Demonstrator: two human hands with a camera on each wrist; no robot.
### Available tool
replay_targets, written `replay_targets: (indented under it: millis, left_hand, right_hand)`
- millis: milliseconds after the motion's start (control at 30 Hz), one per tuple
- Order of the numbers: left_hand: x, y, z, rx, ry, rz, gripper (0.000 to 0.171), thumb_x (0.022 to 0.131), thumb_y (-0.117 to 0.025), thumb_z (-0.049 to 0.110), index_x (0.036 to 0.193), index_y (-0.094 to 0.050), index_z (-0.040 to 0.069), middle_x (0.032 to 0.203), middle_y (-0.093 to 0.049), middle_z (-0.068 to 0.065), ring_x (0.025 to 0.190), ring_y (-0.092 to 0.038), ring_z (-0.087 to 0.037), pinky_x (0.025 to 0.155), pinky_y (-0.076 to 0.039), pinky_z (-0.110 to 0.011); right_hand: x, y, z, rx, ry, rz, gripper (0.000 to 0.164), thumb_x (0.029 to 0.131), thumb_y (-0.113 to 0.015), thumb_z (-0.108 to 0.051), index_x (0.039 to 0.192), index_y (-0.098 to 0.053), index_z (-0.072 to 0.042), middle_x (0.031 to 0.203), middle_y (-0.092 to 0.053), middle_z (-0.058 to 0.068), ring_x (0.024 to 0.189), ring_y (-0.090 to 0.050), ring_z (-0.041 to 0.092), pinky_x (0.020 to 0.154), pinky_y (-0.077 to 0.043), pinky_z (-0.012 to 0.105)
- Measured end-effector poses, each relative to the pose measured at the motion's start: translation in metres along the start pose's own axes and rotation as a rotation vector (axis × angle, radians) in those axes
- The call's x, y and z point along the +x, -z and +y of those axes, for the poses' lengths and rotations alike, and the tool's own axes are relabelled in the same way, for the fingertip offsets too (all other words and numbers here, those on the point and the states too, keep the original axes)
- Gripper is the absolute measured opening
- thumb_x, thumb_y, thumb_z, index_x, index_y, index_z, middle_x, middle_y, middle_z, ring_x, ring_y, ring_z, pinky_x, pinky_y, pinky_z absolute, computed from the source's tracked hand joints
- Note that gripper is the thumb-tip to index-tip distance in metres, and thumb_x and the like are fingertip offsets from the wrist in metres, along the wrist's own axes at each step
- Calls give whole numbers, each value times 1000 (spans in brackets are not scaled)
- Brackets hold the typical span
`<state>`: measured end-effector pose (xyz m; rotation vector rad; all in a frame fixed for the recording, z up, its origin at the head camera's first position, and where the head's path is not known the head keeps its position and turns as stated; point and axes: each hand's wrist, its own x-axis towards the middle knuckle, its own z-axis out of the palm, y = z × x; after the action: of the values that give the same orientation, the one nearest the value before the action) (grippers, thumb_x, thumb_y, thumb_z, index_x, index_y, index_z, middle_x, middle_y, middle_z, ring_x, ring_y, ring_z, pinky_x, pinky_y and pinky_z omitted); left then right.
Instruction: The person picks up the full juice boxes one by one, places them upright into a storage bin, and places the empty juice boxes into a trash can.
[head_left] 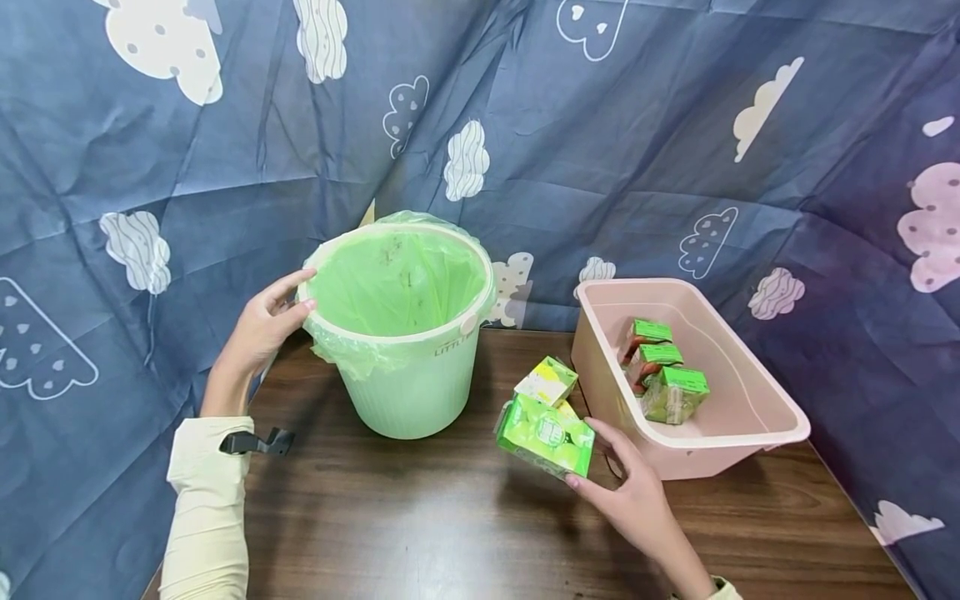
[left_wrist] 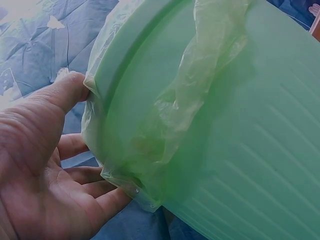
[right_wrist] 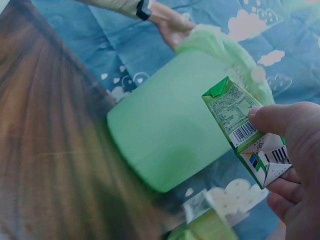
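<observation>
A light green trash can (head_left: 408, 383), lined with a thin green plastic bag (left_wrist: 175, 105), stands upright on the table. My left hand (head_left: 262, 321) holds its left rim, thumb and fingers on the bag-covered edge; some fingertips are hidden in the left wrist view. In my right hand (head_left: 626, 492) is a green juice box (head_left: 546, 435), pinched between thumb and fingers at its right end and raised above the table. The right wrist view shows its barcode side. Just behind it sits a yellow-and-green drink box (head_left: 547, 381), with more yellow packaging partly hidden.
A pink plastic bin (head_left: 738, 396) stands on the right, holding several drink boxes, among them a green one (head_left: 675, 395). Dark blue cloud-print cloth (head_left: 540, 167) hangs behind and at both sides of the brown wooden table (head_left: 420, 533).
</observation>
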<state>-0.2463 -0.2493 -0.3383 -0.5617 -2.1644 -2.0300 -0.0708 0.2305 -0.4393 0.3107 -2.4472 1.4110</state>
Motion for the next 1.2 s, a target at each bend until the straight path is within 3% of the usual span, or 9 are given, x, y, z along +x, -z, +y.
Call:
replay_targets:
  millis: [167,567,667,800,1000,1200]
  left_hand:
    - [0,-1,0,-26,-8,-2,53,101,-60,6,149,-42,-7,156,-35,-18,133,-41,-13,93,-44,-14]
    - [0,0,1,-1,14,-14,55,102,-60,9,152,-40,-4,161,-30,-18,146,-30,-20,97,-41,-14]
    - [0,0,0,-8,14,-11,55,101,-60,9,151,-41,-5,162,-29,-19,148,-27,-22,98,-40,-13]
    - [-1,1,0,-13,20,2,55,101,-61,9,151,-42,-4,162,-29,-19,148,-28,-22,99,-39,-13]
    - [-3,3,1,-18,25,2,56,100,-62,9,151,-42,-2,164,-26,-18,153,-18,-24,102,-38,-13]
    - [0,1,1,-7,12,7,56,100,-61,8,151,-41,-6,163,-27,-20,153,-17,-26,103,-37,-13]
  right_hand:
    - [18,10,-14,46,37,1,74,80,-85,-2,145,-52,-14,143,-54,13,125,-52,0,104,-38,12]
    - [77,34,-63,-13,239,14,80,77,-85,6,147,-51,-12,140,-57,11,122,-56,2,109,-36,16]
    - [94,36,-74,-61,254,12,81,78,-86,0,149,-50,-16,142,-57,6,125,-55,4,107,-38,16]
    - [121,34,-87,-111,297,6,80,81,-87,-8,150,-49,-17,147,-53,4,131,-53,16,108,-40,22]
    - [163,23,-104,-159,409,12,78,80,-87,-10,148,-49,-8,144,-54,12,130,-53,28,108,-42,46]
    - [194,4,-112,-172,406,32,76,84,-85,-18,149,-48,-8,148,-51,11,132,-50,26,108,-42,46]
